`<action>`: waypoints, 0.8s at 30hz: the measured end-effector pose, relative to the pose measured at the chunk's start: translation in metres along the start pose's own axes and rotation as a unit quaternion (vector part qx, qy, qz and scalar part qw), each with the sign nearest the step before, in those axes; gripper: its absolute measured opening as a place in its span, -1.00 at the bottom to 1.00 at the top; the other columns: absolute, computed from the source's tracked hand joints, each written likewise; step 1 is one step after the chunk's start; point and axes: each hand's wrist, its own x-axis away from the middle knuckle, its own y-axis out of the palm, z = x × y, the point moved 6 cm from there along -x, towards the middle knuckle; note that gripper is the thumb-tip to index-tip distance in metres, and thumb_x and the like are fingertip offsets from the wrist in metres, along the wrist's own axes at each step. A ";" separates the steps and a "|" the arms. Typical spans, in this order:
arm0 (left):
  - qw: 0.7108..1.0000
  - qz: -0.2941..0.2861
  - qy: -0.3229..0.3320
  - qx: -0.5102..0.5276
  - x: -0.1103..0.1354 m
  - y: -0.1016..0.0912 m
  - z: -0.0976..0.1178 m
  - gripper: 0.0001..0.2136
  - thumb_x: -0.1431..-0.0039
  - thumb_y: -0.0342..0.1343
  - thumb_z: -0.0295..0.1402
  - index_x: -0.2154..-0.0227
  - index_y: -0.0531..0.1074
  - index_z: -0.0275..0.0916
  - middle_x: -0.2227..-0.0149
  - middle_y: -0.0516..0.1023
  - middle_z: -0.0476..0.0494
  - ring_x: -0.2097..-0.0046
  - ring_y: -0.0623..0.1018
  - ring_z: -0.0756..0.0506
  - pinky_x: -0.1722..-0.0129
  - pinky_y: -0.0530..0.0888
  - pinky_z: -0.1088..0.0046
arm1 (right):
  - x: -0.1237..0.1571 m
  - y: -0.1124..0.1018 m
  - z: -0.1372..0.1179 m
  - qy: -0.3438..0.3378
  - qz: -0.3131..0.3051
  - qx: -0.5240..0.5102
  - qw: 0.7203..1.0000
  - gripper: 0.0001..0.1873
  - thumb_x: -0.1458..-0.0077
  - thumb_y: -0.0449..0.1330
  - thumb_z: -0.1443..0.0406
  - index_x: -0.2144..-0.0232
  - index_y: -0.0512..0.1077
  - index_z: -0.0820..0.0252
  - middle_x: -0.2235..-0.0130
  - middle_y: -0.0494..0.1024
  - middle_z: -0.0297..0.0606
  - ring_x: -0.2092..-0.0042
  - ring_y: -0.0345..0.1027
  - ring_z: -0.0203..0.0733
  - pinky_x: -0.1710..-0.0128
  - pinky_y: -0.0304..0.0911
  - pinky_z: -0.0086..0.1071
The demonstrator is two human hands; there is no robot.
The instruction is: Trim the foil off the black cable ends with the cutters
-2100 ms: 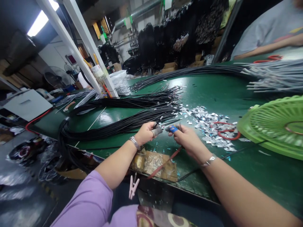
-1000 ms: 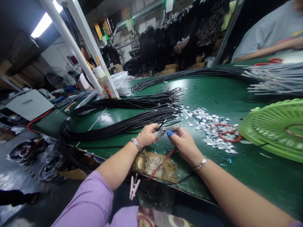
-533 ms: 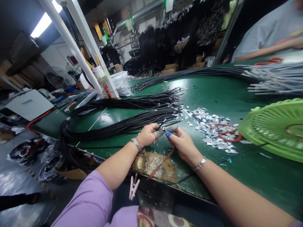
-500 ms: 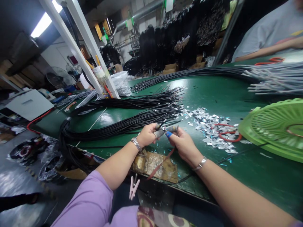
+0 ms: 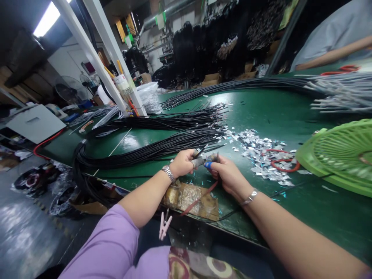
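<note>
My left hand (image 5: pixel 186 162) is closed in a pinch on a black cable (image 5: pixel 200 151), its end pointing up past the fingertips. Close beside it, my right hand (image 5: pixel 225 170) pinches with thumb and forefinger at the cable's tip; what sits between those fingers is too small to make out. Grey wraps cover fingers on both hands, and a blue one is on my right thumb. Just behind the hands lies a thick bundle of black cables (image 5: pixel 145 149), the ends fanned toward the right.
Silvery foil scraps (image 5: pixel 258 155) surround red-handled scissors (image 5: pixel 283 164). At right is a green plastic basket (image 5: pixel 337 155), with grey cables (image 5: pixel 340 93) behind it near a co-worker's arm (image 5: pixel 334 54). A taped board (image 5: pixel 192 199) and pink clothespin (image 5: pixel 165 226) are at the table edge. White posts (image 5: pixel 110 50) rise at left.
The view has shifted slightly. My hands stay close together at the cable end, with the fingertips moved a little; the co-worker's arm at right has shifted.
</note>
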 end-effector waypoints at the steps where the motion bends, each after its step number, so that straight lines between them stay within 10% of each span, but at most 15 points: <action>1: 1.000 0.001 -0.001 0.000 0.000 0.000 0.000 -0.59 0.13 0.28 -0.06 0.49 0.27 -0.29 0.66 0.32 0.12 0.73 0.27 0.14 0.75 0.17 0.64 | -0.001 0.000 0.001 0.003 -0.008 0.033 0.999 -0.81 0.39 0.21 0.26 0.62 0.27 0.14 0.71 0.16 -0.53 0.63 -0.08 -0.41 0.63 -0.16 -0.46; 13: 0.986 0.025 0.094 -0.132 0.000 -0.002 0.009 -0.87 0.00 0.12 -0.39 0.54 0.30 -0.29 0.60 0.28 0.08 0.55 0.24 0.10 0.53 0.20 0.58 | -0.001 -0.022 -0.028 -0.190 0.092 0.132 0.969 -0.68 0.22 0.28 0.17 0.33 0.42 0.13 0.42 0.48 -0.32 0.47 0.19 -0.25 0.45 0.13 -0.34; 24: 0.973 0.038 0.104 -0.203 0.002 -0.004 0.014 -0.88 -0.03 0.09 -0.39 0.53 0.30 -0.29 0.56 0.30 0.05 0.48 0.25 0.06 0.47 0.21 0.55 | -0.004 -0.021 -0.021 -0.137 0.077 0.051 0.986 -0.60 0.32 0.41 0.12 0.40 0.41 0.12 0.47 0.48 -0.31 0.41 0.31 -0.19 0.43 0.18 -0.35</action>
